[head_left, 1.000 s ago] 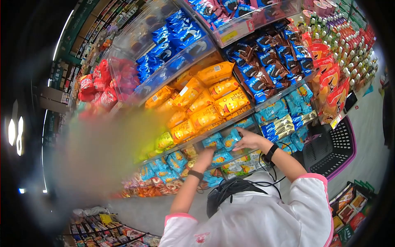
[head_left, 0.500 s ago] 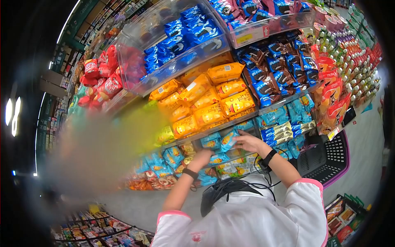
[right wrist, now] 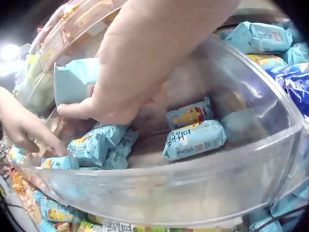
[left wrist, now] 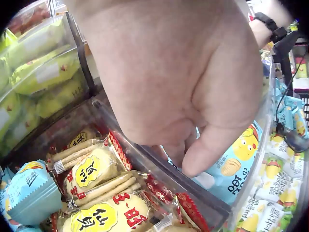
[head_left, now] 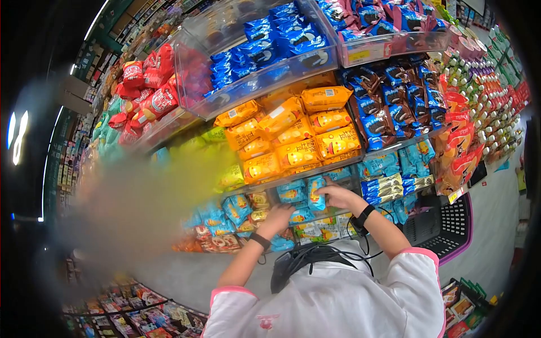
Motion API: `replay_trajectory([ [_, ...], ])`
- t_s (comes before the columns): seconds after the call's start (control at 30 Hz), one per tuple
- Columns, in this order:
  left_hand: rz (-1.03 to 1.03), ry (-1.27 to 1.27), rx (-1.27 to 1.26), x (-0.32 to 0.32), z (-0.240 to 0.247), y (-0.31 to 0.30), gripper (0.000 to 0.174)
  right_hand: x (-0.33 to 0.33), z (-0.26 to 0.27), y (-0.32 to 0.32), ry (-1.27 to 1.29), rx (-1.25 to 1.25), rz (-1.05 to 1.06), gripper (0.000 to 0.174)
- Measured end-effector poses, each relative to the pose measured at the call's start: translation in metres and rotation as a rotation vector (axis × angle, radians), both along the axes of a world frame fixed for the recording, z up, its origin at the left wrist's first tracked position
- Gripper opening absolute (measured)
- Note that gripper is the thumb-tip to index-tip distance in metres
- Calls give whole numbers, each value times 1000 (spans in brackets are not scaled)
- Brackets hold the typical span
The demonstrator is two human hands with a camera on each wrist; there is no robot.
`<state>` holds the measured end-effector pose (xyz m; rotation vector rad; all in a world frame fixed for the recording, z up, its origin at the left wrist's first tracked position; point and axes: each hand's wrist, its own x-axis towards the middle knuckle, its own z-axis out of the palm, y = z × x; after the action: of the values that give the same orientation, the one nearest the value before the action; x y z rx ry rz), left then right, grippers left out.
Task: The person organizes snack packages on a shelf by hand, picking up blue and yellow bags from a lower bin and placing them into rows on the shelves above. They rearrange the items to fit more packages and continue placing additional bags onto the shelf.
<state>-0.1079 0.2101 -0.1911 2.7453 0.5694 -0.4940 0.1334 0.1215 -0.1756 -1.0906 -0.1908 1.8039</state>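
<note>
My right hand [head_left: 337, 197] pinches a light blue snack packet [head_left: 316, 192] with a yellow cartoon face, held upright over a clear plastic bin [right wrist: 231, 176]. In the right wrist view this packet [right wrist: 75, 79] stands between thumb and fingers, above the bin floor. My left hand [head_left: 276, 218] reaches into the same bin's left end. In the left wrist view its thumb and curled fingers pinch at another light blue packet [left wrist: 231, 164]; the fingertips are partly hidden. More light blue packets [right wrist: 91, 145] lie under the hands, and two [right wrist: 195, 140] rest apart on the bin floor.
Orange packets [head_left: 298, 153] fill the bin above, with blue cookie packets [head_left: 403, 104] to its right. Left of the divider lie clear-wrapped biscuits [left wrist: 106, 212]. A black basket with a purple rim [head_left: 465, 239] stands at right. Cables [head_left: 332, 253] hang near the waist.
The right hand has raised its light blue packet and turned it from tilted to upright. The left hand stays low in the bin, with small finger shifts. The head view has shifted slightly.
</note>
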Motion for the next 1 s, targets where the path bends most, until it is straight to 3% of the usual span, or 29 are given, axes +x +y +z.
replay_trajectory([
  [0.1,-2,-58,33,-3,-3,-1,43,0,22,8,-92,95,193,64],
  [0.2,1,-64,41,-2,-2,-2,43,-6,4,22,220,150,194,75],
  [0.3,2,-57,40,0,5,-4,42,-3,18,28,443,130,253,64],
  [0.47,25,-47,9,1,10,-5,41,-10,-27,35,263,51,324,54],
  [0.6,82,-11,-91,8,22,-3,43,-6,-9,30,126,71,304,49],
  [0.8,105,-9,-136,9,23,-2,41,2,-29,28,-35,67,338,41],
  [1.0,33,-17,-68,7,21,-1,41,5,-38,26,-5,15,296,37],
])
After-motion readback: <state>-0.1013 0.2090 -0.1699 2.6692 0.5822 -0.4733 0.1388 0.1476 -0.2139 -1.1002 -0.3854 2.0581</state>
